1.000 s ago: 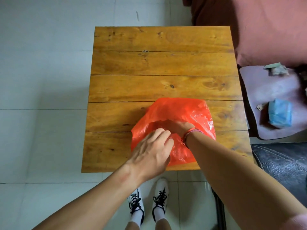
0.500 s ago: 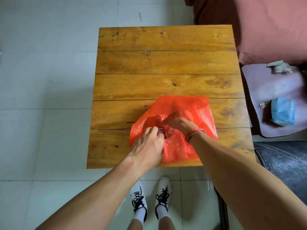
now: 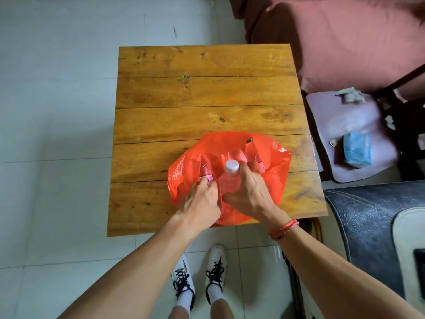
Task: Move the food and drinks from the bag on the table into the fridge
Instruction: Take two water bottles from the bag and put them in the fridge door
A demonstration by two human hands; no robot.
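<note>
Soft, even daylight fills the wide-angle view, with a mild sheen on the table (image 3: 207,93), faint shadows, edges that bow outward, and slight blur at the right.

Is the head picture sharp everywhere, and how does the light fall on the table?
Head view: the bottle and orange bag are sharp; the chair and blue packet at the right edge are smeared; the light is soft, with a pale sheen on the far end of the table.

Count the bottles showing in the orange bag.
2: a white-capped bottle in the right hand; a pink-capped bottle, mostly hidden, in the left hand. More may hide in the bag.
</note>
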